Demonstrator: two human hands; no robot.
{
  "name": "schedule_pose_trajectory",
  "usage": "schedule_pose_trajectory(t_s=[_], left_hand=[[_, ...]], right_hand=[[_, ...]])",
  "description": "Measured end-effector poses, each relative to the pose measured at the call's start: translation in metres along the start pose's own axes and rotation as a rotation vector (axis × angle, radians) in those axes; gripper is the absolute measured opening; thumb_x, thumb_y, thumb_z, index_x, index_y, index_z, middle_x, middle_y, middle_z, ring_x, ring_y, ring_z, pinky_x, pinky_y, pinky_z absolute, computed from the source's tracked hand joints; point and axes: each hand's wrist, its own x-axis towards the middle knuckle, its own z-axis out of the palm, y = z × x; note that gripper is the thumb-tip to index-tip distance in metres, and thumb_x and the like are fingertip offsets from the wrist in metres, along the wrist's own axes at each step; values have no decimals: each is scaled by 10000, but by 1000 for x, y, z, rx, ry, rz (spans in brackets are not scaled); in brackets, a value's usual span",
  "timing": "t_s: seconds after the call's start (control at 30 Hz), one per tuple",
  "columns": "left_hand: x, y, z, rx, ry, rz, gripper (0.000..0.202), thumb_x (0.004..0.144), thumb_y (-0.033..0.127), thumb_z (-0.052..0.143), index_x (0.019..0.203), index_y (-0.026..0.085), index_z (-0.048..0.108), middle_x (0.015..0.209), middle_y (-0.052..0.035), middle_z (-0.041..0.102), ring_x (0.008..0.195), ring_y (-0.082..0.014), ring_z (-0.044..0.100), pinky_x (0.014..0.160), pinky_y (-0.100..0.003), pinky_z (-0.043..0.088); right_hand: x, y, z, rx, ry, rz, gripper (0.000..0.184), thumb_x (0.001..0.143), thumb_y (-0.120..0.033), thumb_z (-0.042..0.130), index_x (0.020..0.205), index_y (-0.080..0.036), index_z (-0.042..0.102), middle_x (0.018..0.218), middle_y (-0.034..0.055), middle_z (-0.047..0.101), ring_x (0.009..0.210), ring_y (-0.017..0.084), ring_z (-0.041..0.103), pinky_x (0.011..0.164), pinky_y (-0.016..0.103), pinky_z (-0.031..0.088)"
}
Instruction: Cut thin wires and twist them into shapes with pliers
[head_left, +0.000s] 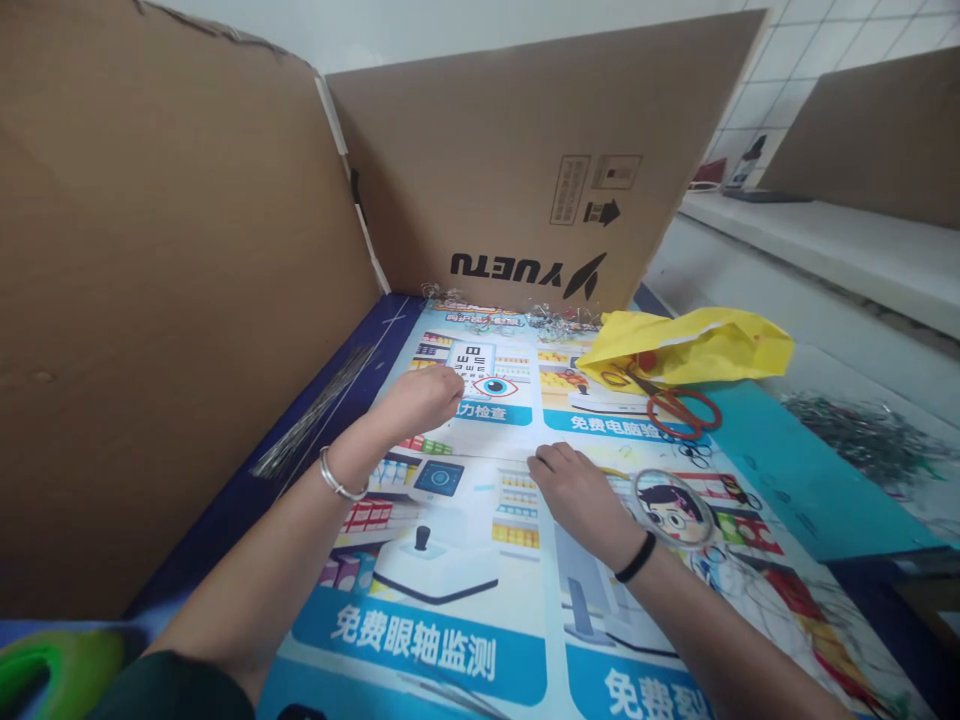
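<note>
Both my hands rest on a printed blue and white poster (480,560) that covers the table. My left hand (421,400), with a silver bangle on the wrist, lies near the poster's eye-chart picture, its fingers curled under in a loose fist. My right hand (574,492), a black band on the wrist, sits just right of the poster's middle, fingers bent down onto the paper. What either hand holds, if anything, is hidden. A clear tape roll (673,508) lies close to the right of my right hand.
Tall cardboard walls (165,280) stand at the left and back. A yellow plastic bag (694,345) and red-handled scissors (684,410) lie at the right. Thin metal wires lie along the left edge (315,410), at the back (551,320) and in a pile at far right (862,435).
</note>
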Motion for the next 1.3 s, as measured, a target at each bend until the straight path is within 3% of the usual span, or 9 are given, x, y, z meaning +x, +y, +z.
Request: schedule_pose_trajectory(t_s=[0.13,0.27,0.5,0.83,0.93,1.1,1.3], left_hand=[[11,18,24,15,-85,65,212,857,140,387,871,103,595,899,-137,613,890,-244,565,745,-345,436],[5,30,47,-22,-158,125,200,855,158,418,803,137,610,831,-102,629,788,-214,593,677,-312,450],[-7,24,42,-148,-193,187,115,817,238,509,824,180,608,880,-48,621,862,-182,575,715,-256,444],[9,21,54,-255,-162,4,150,834,208,469,787,185,610,859,-63,627,857,-203,581,706,-276,445],[14,15,58,-286,-119,-33,109,807,241,529,871,193,603,934,-61,621,904,-209,575,765,-298,451],[20,-3,70,-354,-60,-62,484,741,327,636,1181,179,499,1248,-101,497,1157,-231,459,955,-334,381],[23,-13,83,-401,-112,-20,438,735,345,645,1143,202,574,1204,-74,564,1151,-237,468,1000,-344,339]], right_hand=[[0,1,3,5,24,-3,170,841,-63,461,910,-162,580,925,82,568,868,213,458,752,326,354],[0,2,6,-3,35,-7,151,835,-71,483,903,-167,577,919,72,567,862,209,455,742,322,352],[0,3,9,-11,48,3,140,822,-66,494,873,-173,568,910,63,564,849,207,445,719,320,339],[-1,4,9,0,46,11,128,828,-76,492,852,-177,567,895,61,560,850,204,438,699,312,322],[-1,4,10,3,48,15,120,827,-80,496,842,-178,564,891,56,560,845,205,437,692,313,319],[0,4,12,14,54,20,120,828,-81,493,837,-178,564,894,55,562,849,203,435,698,313,317],[-1,4,10,15,56,22,116,823,-79,505,829,-178,565,886,52,560,846,201,436,701,312,313]])
